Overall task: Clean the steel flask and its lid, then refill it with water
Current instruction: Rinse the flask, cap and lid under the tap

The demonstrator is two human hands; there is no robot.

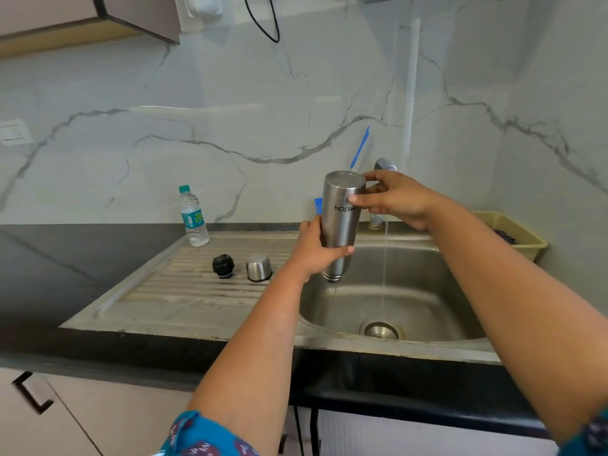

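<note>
At the far left of the dark stone counter [65, 258] a clear plastic water bottle with a green cap [193, 216] stands upright at the back corner of the steel drainboard. Next along, on the ribbed drainboard, sit a black plastic stopper [223, 265] and, just beside it, a small domed steel cup lid [259, 267], apart from both hands.

Over the left edge of the stainless steel sink basin [427, 311] the tall brushed-steel flask [340, 225] is held upside down: its long axis is close to vertical, base up, mouth pointing down into the basin. The left hand [317, 250] curls round its lower part, near the mouth. The right hand [394, 199] grips the upper part just under the base, thumb across the printed name.

Right of the flask, well apart from its mouth, a thin stream of water [385, 268] falls from the tap toward the drain. A yellow plastic basket [523, 232] sits at the far right.

To refill, the mouth must turn upward and shift right under that stream; the right hand is nearer the tap.
</note>
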